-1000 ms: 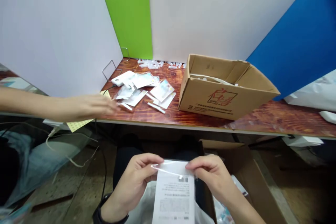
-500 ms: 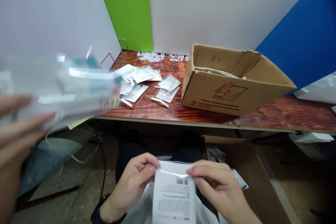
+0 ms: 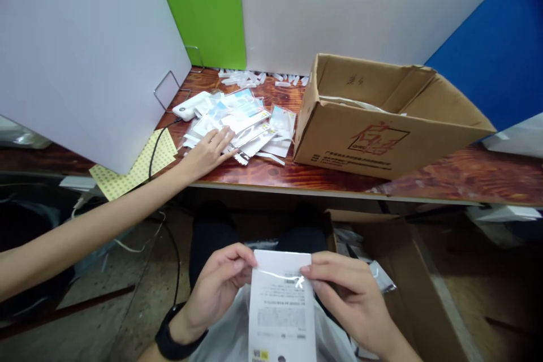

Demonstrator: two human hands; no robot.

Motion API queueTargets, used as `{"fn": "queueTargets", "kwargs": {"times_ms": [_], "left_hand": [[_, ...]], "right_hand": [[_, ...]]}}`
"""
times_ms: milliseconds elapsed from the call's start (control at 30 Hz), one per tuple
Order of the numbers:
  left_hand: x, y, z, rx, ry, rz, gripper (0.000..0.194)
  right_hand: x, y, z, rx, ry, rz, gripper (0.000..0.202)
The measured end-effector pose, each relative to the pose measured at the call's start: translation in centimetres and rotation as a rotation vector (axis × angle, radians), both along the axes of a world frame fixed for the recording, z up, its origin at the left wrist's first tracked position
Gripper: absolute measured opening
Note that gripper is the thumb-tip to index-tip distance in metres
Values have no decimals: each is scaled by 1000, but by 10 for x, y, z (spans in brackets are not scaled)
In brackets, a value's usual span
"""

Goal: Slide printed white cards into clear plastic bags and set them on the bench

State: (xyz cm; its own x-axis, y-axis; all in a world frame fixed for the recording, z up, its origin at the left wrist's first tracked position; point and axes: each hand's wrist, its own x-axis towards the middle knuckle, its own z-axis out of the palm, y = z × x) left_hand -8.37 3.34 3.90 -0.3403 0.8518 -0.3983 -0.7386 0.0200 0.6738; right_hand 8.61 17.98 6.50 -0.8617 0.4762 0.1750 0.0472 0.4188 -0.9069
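Observation:
In front of my lap I hold a flat white printed packet (image 3: 282, 308) in a clear plastic sleeve, its text and barcode side facing me. My left hand (image 3: 224, 277), with a dark band on its wrist, pinches the upper left edge. My right hand (image 3: 350, 288) pinches the upper right edge between thumb and fingers. On the wooden table ahead lies a heap of similar packets (image 3: 250, 124). A co-worker's hand (image 3: 207, 153) reaches in from the left and rests on the near side of that heap.
An open cardboard box (image 3: 382, 136) stands on the table, right of the heap. Small white tubes (image 3: 241, 77) lie along the back panel. At left are a white corded device (image 3: 190, 106) and yellow dotted sheets (image 3: 139, 167). Another open carton (image 3: 424, 288) with packets is below, right of my legs.
The co-worker's hand has moved from the left onto the table, and the blurred packets it carried now lie on the heap, which is larger. My packet has risen slightly between my hands.

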Motion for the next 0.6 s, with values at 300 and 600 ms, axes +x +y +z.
{"fn": "queueTargets", "kwargs": {"times_ms": [300, 600], "left_hand": [[3, -8, 1, -49, 143, -26, 11], [4, -7, 5, -121, 346, -98, 18]], "right_hand": [[-8, -5, -19, -424, -105, -135, 7], [-22, -20, -21, -694, -118, -314, 21]]}}
